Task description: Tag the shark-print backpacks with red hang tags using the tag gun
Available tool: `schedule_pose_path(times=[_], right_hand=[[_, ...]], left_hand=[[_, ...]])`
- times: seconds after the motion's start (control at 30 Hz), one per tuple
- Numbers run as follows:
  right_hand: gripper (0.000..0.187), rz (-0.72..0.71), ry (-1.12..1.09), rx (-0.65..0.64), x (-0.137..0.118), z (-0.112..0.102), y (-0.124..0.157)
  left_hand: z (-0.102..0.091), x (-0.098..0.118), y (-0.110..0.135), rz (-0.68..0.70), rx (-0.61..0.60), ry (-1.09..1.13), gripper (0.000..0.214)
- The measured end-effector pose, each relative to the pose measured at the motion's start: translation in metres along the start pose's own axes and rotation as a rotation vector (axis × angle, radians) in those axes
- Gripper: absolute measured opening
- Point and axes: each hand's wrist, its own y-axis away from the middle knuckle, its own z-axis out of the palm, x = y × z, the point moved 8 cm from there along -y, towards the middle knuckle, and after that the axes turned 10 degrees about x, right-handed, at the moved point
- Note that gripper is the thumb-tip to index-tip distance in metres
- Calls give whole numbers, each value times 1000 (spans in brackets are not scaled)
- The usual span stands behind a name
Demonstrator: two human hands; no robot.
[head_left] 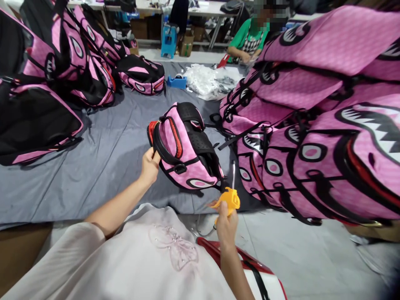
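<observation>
A pink and black backpack (187,146) with red-lined openings and an eye patch lies tilted on the grey cloth of the table. My left hand (150,166) is closed on its near left edge, beside the black carry handle. Off the table's front edge, my right hand (227,223) grips a yellow-orange air blow gun (230,199) by its handle. The gun's thin metal nozzle (233,173) points up and away, to the right of the backpack and apart from it. Part of the gun's handle is hidden by my fingers.
Pink backpacks with teeth patches (315,154) are piled high at the right. More black and pink backpacks (75,62) stand at the left. A blue tape dispenser (176,81) and a heap of white pieces (204,81) lie at the back. Across the table sits a person in green (242,37).
</observation>
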Motion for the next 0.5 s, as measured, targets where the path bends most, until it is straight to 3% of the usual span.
schedule_pose_path(times=[0.1,0.27,0.5], right_hand=[[51,-197,114,-68,-57,-16,7],[40,-317,232,-261,-123,-18,20],[39,-363,484,-347,-169,-22,9]], left_hand=[[8,14,-4,80,-30,-8,34],[26,43,-1,171,-122,-84,43],[46,47,29,101,-266,-51,47]])
